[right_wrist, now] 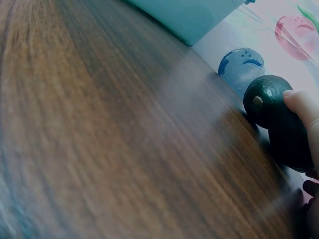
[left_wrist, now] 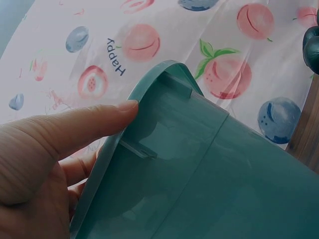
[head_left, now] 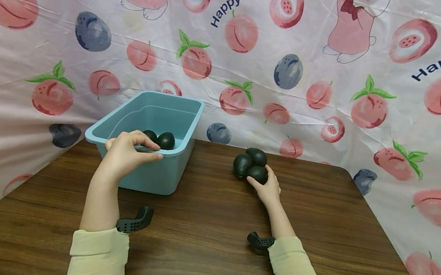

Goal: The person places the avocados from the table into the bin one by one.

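My left hand (head_left: 125, 152) grips the near rim of a blue-green plastic bin (head_left: 156, 175). In the left wrist view its thumb (left_wrist: 107, 117) lies against the outer side of the rim, with the other fingers over the far side. Inside the bin, two dark green avocados (head_left: 166, 141) are visible, one partly hidden behind the hand. My right hand (head_left: 269, 190) holds an avocado (head_left: 258, 175) between thumb and fingers, at the back of the table. Two more avocados, one at the left (head_left: 242, 166) and one behind (head_left: 257, 156), lie against it.
The brown wood-grain table (head_left: 201, 238) has a rounded back right corner. A fruit-print sheet (head_left: 252, 69) hangs behind and along both sides. Each wrist wears a black camera mount, one on the left (head_left: 135, 221) and one on the right (head_left: 259, 241).
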Demonstrator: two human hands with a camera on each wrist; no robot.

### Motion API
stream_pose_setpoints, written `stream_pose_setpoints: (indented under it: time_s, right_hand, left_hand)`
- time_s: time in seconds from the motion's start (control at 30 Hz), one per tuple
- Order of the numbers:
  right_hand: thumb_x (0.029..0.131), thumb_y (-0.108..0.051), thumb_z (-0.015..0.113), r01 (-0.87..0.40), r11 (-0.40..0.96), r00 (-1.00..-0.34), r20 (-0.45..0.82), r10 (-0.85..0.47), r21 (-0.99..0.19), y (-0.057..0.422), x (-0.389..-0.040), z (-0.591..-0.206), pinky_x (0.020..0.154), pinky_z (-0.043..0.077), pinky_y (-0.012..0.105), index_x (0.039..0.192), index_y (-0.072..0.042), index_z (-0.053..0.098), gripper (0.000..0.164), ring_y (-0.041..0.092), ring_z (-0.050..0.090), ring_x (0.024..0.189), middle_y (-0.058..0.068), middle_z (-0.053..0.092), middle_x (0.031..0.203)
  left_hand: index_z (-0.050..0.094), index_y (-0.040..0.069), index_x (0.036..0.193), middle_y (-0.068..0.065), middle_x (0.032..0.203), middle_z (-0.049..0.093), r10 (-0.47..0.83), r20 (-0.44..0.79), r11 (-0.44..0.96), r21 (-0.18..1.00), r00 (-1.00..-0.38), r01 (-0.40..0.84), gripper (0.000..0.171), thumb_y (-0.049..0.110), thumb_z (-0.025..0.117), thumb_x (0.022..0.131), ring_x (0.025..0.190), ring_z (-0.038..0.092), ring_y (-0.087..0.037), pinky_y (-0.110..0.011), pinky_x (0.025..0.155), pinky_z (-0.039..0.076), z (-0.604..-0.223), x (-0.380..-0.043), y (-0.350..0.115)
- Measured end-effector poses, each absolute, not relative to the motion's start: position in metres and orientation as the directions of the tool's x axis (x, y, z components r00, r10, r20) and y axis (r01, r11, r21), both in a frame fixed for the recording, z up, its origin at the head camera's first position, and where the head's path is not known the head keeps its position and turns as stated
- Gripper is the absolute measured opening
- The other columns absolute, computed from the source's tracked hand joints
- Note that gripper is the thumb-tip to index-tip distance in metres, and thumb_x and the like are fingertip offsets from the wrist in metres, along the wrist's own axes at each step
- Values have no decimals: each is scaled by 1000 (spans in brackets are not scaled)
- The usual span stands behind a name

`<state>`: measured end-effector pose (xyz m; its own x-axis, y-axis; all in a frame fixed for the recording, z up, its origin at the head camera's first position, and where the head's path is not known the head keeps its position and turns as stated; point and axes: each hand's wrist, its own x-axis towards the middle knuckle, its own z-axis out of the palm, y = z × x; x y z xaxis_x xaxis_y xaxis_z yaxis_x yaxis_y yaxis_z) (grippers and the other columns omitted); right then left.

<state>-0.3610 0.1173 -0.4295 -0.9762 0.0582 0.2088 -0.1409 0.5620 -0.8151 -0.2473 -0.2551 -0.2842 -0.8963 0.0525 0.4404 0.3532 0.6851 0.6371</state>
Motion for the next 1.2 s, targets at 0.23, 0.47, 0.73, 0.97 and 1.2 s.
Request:
stream_pose_setpoints:
  time_s: [0.23,0.47,0.73,0.97,1.2]
  right_hand:
    - [86,-36,71,-144,561,-977,208,51,-815,118,-361,-430,106,10,57,149,-7,28,81,40,28,134,21,32,148]
    - [85,-38,72,-136,557,-979,198,53,-820,119,-361,-432,106,12,57,147,-9,32,79,39,30,131,22,35,144]
    - [83,-39,74,-124,551,-979,191,65,-825,119,-358,-430,104,18,59,145,-12,36,77,39,28,131,20,36,142]
    - [82,-40,74,-138,569,-974,215,70,-811,120,-357,-430,103,22,58,144,-12,37,77,38,28,130,19,36,141]
    - [82,-40,75,-157,571,-971,233,62,-806,118,-356,-428,102,24,58,144,-13,37,77,37,28,130,18,36,140]
  left_hand:
    - [75,5,92,-10,97,65,53,439,685,638,-897,352,25,23,82,77,101,53,-33,-57,93,8,-284,-247,-255]
    - [75,5,92,-10,98,64,50,431,682,645,-901,346,25,23,82,77,102,52,-34,-57,94,7,-283,-247,-254]
    - [75,4,92,-11,99,65,51,433,680,645,-900,348,25,23,82,77,102,53,-34,-57,94,7,-283,-247,-254]
    - [75,4,92,-10,99,64,52,436,681,642,-898,351,25,23,82,77,102,52,-34,-58,94,6,-283,-247,-254]
    - [75,4,92,-11,99,64,51,433,681,644,-900,349,25,24,82,78,102,52,-34,-59,94,6,-284,-247,-255]
